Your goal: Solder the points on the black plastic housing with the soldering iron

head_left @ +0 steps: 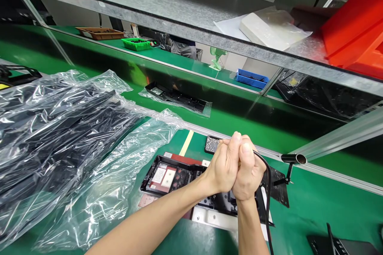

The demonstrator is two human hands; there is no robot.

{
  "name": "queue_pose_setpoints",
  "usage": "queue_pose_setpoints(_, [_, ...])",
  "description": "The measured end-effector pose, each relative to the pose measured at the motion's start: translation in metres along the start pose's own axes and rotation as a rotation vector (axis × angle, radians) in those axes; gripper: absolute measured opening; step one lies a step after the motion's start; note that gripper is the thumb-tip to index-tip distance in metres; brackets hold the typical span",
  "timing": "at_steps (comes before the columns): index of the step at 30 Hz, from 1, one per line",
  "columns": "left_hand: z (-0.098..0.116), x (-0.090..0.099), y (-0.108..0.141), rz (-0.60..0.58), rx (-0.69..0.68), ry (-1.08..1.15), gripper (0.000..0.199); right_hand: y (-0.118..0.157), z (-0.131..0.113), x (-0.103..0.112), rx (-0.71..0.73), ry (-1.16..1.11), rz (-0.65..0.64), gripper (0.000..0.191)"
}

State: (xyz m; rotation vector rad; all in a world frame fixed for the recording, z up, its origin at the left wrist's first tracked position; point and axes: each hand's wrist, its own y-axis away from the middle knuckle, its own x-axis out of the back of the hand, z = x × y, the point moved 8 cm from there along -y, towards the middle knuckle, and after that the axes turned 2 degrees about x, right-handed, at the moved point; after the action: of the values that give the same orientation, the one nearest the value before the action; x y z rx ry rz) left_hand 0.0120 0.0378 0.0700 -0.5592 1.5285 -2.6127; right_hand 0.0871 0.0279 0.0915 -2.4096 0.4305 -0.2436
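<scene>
My left hand and my right hand are closed and pressed together, thumbs side by side on top. A black cable runs out at the top of my right hand and hangs down beside its wrist. The corded tool's body is hidden in the fists. Beneath them a long black plastic frame lies on a fixture with red and white parts; the hands and forearms cover its middle. Just behind my left hand is a small black tray of screws, partly covered.
Clear plastic bags with dark parts spread over the left. A metal tube holder stands to the right. Another black part lies on a bag beyond the rail. Overhead, a metal shelf carries a red bin.
</scene>
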Motion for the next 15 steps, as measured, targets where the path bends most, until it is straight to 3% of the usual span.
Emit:
queue_pose_setpoints(7, [0.0020, 0.0026, -0.0014, 0.043, 0.008, -0.012, 0.048, 0.0005, -0.0002, 0.0003, 0.010, 0.003, -0.002, 0.036])
queue_pose_setpoints(15, [-0.0037, -0.0005, 0.0007, 0.009, 0.070, 0.048, 0.048, 0.0011, -0.0001, -0.0001, 0.014, -0.011, -0.006, 0.036])
